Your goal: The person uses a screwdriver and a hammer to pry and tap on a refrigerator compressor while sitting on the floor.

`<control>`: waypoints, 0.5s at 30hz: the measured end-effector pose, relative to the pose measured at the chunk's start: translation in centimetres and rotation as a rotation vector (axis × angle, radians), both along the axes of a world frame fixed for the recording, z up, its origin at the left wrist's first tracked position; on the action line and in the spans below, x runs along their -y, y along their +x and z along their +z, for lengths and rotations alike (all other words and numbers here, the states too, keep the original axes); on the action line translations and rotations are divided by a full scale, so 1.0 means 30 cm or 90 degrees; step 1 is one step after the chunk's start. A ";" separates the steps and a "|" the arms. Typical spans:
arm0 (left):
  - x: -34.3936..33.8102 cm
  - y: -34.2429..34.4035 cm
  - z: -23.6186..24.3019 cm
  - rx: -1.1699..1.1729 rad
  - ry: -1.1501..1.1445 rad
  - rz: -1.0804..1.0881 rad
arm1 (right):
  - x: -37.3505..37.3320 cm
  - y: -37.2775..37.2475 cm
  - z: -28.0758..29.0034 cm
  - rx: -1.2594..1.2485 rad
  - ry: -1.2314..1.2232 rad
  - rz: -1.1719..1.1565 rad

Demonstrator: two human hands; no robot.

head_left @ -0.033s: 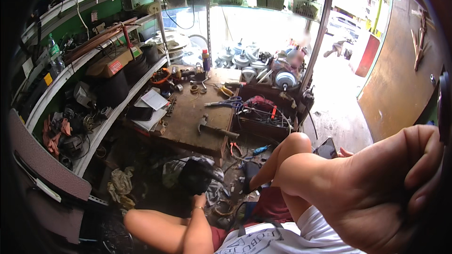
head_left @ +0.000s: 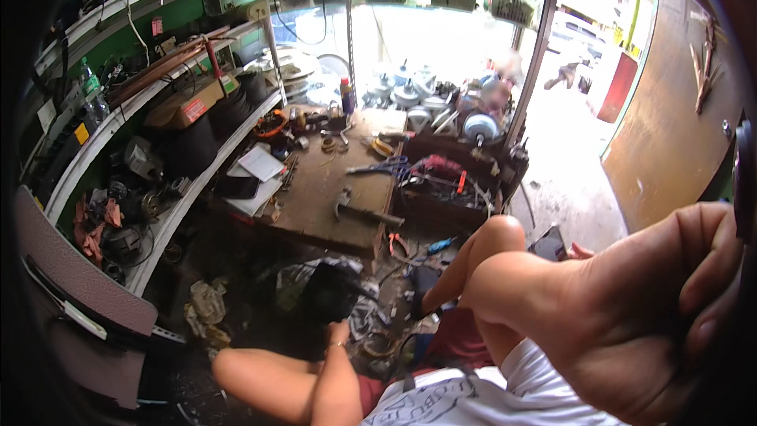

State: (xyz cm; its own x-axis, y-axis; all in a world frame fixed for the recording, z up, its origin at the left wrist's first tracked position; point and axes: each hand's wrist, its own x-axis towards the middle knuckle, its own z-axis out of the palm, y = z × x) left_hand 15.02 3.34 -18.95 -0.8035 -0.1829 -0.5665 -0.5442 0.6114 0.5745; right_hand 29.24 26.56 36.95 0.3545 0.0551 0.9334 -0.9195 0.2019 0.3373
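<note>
My right hand (head_left: 678,284) is raised close at the right, its elbow by my right knee. Its fingers curl in at the dark rim of the view, and whatever they hold, if anything, is hidden. Low in the middle, my left hand (head_left: 337,334) is at the lower edge of a dark black object (head_left: 328,292) whose kind I cannot make out. The fingers there are too small and shaded to read. Behind my right forearm, a dark phone (head_left: 550,244) shows beside some fingertips (head_left: 581,251); whose they are is hidden.
A wooden table (head_left: 315,213) ahead bears a hammer (head_left: 367,210), blue-handled scissors (head_left: 382,166) and papers (head_left: 261,164). An open drawer (head_left: 441,207) holds tangled cables. Orange-handled pliers (head_left: 398,245) lie on the floor. Cluttered shelves (head_left: 181,189) stand left; a brown door (head_left: 662,110) stands right.
The whole view has shifted slightly. Both hands and the things around them keep their places.
</note>
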 end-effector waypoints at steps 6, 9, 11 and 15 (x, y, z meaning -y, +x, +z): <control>0.011 -0.008 0.072 0.022 0.036 0.013 | 0.049 -0.029 0.025 0.030 -0.012 0.016; -0.021 0.001 0.052 0.055 0.056 0.008 | 0.044 -0.030 0.006 0.064 -0.011 0.002; 0.060 -0.033 -0.006 0.037 0.029 0.031 | 0.068 -0.012 0.017 0.068 -0.022 0.027; 0.243 -0.069 -0.043 -0.006 -0.008 0.084 | 0.122 -0.038 -0.036 0.104 -0.044 0.106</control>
State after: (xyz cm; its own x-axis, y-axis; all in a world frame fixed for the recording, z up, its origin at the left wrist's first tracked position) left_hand 12.94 -3.95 -20.26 -0.7775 -0.2941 -0.5558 -0.6146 0.5424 0.5728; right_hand 28.10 22.92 35.87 0.1798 0.1658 0.9696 -0.9832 0.0610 0.1719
